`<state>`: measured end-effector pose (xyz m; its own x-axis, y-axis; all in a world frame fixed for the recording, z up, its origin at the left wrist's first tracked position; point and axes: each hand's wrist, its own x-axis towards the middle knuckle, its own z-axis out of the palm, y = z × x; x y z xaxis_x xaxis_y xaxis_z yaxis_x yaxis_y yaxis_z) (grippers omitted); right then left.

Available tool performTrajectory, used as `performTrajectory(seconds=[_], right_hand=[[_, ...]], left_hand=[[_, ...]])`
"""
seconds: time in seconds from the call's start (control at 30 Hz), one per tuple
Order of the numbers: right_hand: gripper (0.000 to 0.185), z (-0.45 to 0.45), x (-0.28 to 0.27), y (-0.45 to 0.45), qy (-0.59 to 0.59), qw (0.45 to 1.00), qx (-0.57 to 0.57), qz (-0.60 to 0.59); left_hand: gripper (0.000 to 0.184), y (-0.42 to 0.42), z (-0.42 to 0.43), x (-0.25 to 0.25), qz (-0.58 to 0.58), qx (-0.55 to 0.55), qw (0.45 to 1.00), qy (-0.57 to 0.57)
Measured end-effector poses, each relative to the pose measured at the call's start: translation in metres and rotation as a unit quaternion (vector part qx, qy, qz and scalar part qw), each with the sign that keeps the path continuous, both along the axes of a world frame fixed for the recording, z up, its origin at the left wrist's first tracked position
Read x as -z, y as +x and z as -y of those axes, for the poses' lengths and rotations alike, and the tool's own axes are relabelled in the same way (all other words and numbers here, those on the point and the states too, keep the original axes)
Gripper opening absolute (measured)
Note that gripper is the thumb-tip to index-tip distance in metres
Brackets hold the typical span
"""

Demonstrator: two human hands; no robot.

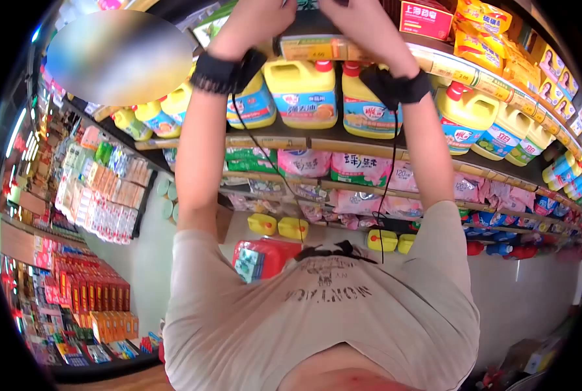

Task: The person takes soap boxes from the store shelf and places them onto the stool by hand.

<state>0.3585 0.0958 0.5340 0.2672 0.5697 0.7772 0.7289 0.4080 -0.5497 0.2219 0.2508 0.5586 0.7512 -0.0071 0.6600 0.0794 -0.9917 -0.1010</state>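
Observation:
Both arms reach up to the upper shelf at the top edge of the head view. My left hand is left of centre, its fingers bent and partly cut off by the frame. My right hand is right of centre, its fingertips close to a small dark green item between the hands. Whether either hand grips it cannot be made out. A shelf edge with yellow price labels runs just below. Black bands with cords circle both wrists. A red box stands right of my right hand.
Yellow detergent jugs line the shelf under the hands. Orange-yellow packets lie at the upper right. Pink packs fill lower shelves. A red container is on the floor. Stacked red boxes stand at the left.

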Motion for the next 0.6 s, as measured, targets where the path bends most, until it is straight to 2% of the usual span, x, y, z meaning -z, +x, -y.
performTrajectory(seconds=[0.03,0.13,0.23,0.3,0.37,0.4,0.43,0.47,0.5,0.53,0.6], right_hand=[[0.031,-0.007,-0.002,0.003,0.029,0.999,-0.01,0.017],[0.035,-0.013,-0.016,0.001,0.007,0.997,0.038,0.071],[0.04,-0.045,-0.012,0.03,0.003,0.981,0.119,0.156],[0.042,-0.059,-0.016,0.043,-0.025,0.967,0.141,0.213],[0.039,-0.08,-0.011,0.067,-0.089,0.927,0.191,0.311],[0.044,-0.072,-0.015,0.058,-0.136,0.953,0.14,0.232],[0.045,-0.084,-0.007,0.081,-0.114,0.961,0.094,0.234],[0.049,-0.105,-0.001,0.111,-0.121,0.961,0.078,0.234],[0.052,-0.1,-0.002,0.103,-0.134,0.965,0.097,0.205],[0.052,-0.105,-0.003,0.114,-0.173,0.966,0.105,0.16],[0.045,-0.095,-0.012,0.096,-0.149,0.979,0.069,0.118]], left_hand=[[0.029,0.004,0.006,-0.006,-0.035,-0.038,0.999,0.013],[0.027,0.024,0.02,-0.026,-0.137,-0.148,0.978,0.055],[0.027,0.056,-0.005,-0.029,-0.18,-0.085,0.977,0.078],[0.029,0.077,-0.022,-0.02,-0.176,-0.126,0.974,0.061],[0.032,0.1,-0.041,-0.007,-0.158,-0.171,0.971,0.042],[0.033,0.111,-0.045,0.001,-0.14,-0.194,0.97,0.032],[0.034,0.121,-0.052,0.008,-0.11,-0.222,0.969,0.024],[0.035,0.13,-0.056,0.011,-0.079,-0.248,0.965,0.028],[0.036,0.14,-0.061,0.018,-0.055,-0.27,0.961,0.034],[0.037,0.144,-0.066,0.02,-0.039,-0.287,0.956,0.041],[0.039,0.145,-0.072,0.015,-0.044,-0.282,0.958,0.009]])
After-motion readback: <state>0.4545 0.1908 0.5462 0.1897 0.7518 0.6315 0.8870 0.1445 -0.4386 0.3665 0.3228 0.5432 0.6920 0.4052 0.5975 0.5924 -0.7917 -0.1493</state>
